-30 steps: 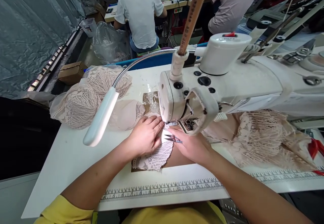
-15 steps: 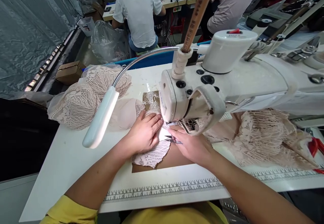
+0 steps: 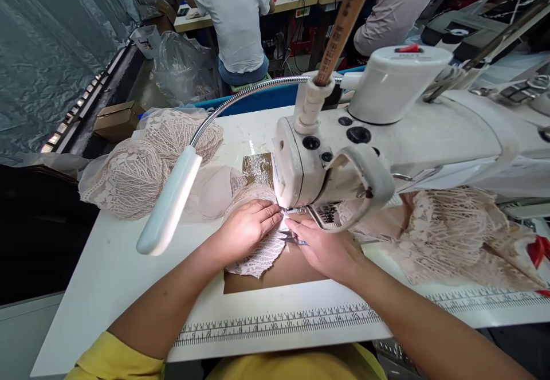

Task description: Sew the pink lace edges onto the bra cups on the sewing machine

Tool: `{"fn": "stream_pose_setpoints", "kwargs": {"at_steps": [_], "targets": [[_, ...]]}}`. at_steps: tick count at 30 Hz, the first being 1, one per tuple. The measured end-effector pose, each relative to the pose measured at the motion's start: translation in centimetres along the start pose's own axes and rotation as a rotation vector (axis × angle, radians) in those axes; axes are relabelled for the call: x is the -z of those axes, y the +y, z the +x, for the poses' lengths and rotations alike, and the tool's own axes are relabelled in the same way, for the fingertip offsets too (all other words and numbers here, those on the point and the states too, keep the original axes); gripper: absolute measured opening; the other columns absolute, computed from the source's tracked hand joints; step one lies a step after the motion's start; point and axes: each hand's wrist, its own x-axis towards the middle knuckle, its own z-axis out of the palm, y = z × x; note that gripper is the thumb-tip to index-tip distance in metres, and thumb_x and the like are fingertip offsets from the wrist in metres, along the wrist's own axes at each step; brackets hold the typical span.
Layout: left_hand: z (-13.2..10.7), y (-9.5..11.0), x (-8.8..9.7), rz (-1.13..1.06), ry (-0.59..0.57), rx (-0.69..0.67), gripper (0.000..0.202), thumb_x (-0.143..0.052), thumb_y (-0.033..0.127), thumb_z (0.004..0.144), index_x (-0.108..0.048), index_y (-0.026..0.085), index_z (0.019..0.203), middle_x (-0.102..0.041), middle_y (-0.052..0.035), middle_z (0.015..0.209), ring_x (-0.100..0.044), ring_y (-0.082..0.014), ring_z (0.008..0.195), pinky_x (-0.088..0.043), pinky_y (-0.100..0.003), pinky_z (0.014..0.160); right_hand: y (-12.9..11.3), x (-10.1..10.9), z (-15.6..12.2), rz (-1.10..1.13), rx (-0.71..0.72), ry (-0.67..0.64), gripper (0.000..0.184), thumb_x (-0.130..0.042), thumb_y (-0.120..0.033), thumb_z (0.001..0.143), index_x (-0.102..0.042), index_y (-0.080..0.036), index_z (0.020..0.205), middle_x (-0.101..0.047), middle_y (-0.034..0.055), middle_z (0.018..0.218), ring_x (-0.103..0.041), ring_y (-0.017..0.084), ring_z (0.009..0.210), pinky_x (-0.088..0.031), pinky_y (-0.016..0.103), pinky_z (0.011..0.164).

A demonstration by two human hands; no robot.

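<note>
My left hand [image 3: 246,228] lies flat, fingers together and stretched, pressing a pale lace piece [image 3: 260,257] onto the bed of a white sewing machine [image 3: 344,151], its fingertips right at the presser foot. My right hand [image 3: 326,248] rests on the other side of the lace, close under the machine head, with small thread snips [image 3: 295,239] held in its fingers, blades pointing left. The needle area is partly hidden by the machine head.
A gooseneck lamp [image 3: 169,202] hangs over the table's left part. Piles of lace pieces lie at the left [image 3: 141,165] and right [image 3: 451,236]. A printed ruler [image 3: 275,324] runs along the table's front edge. Red scissors [image 3: 539,251] lie far right. Two people sit at benches behind.
The lace piece has slid away from me under the presser foot. Both hands followed it toward the machine head and came closer together.
</note>
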Motion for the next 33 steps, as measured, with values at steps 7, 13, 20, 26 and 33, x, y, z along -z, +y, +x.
{"fn": "stream_pose_setpoints", "kwargs": {"at_steps": [7,13,20,26,33], "targets": [[-0.4,-0.6,-0.5,0.013,-0.002,0.043,0.030,-0.043,0.016,0.095,-0.058,0.012,0.121,-0.067,-0.0130,0.114,-0.059,-0.0253,0.108,-0.053,-0.041,0.087,-0.1,0.0,0.1,-0.070,0.023,0.010,0.045,-0.048,-0.019,0.082,-0.062,-0.026,0.124,-0.071,0.0042,0.108,-0.065,0.018,0.076,-0.045,0.027,0.060],[-0.4,-0.8,-0.4,0.050,0.004,0.056,0.029,-0.043,0.016,0.094,-0.060,0.012,0.118,-0.068,-0.0148,0.109,-0.058,-0.0275,0.109,-0.052,-0.043,0.084,-0.5,-0.1,-0.1,-0.193,0.014,-0.015,0.046,-0.048,-0.020,0.083,-0.060,-0.031,0.126,-0.069,0.0056,0.110,-0.063,0.016,0.066,-0.039,0.025,0.052],[-0.6,-0.8,-0.4,0.041,0.008,0.073,0.031,-0.045,0.019,0.094,-0.058,0.013,0.121,-0.064,-0.0167,0.116,-0.055,-0.0285,0.111,-0.050,-0.043,0.083,-0.5,-0.1,0.0,-0.268,0.016,0.003,0.053,-0.048,-0.016,0.080,-0.058,-0.029,0.130,-0.068,0.0072,0.110,-0.062,0.015,0.065,-0.037,0.026,0.049],[-0.7,-0.8,0.0,-0.091,-0.007,-0.039,0.031,-0.048,0.018,0.090,-0.060,0.013,0.118,-0.062,-0.0144,0.123,-0.055,-0.0252,0.107,-0.048,-0.038,0.087,0.0,-0.3,-0.3,-0.271,0.087,0.078,0.052,-0.045,-0.015,0.080,-0.059,-0.028,0.128,-0.069,0.0062,0.095,-0.052,0.013,0.053,-0.027,0.028,0.042],[-0.4,-0.2,0.6,-0.088,-0.064,-0.091,0.034,-0.042,0.027,0.095,-0.060,0.012,0.121,-0.061,-0.0122,0.126,-0.054,-0.0252,0.107,-0.044,-0.039,0.092,0.0,-0.6,-0.4,-0.266,0.097,0.057,0.051,-0.046,-0.015,0.082,-0.058,-0.027,0.130,-0.069,0.0054,0.088,-0.055,0.015,0.057,-0.030,0.028,0.045]]}}
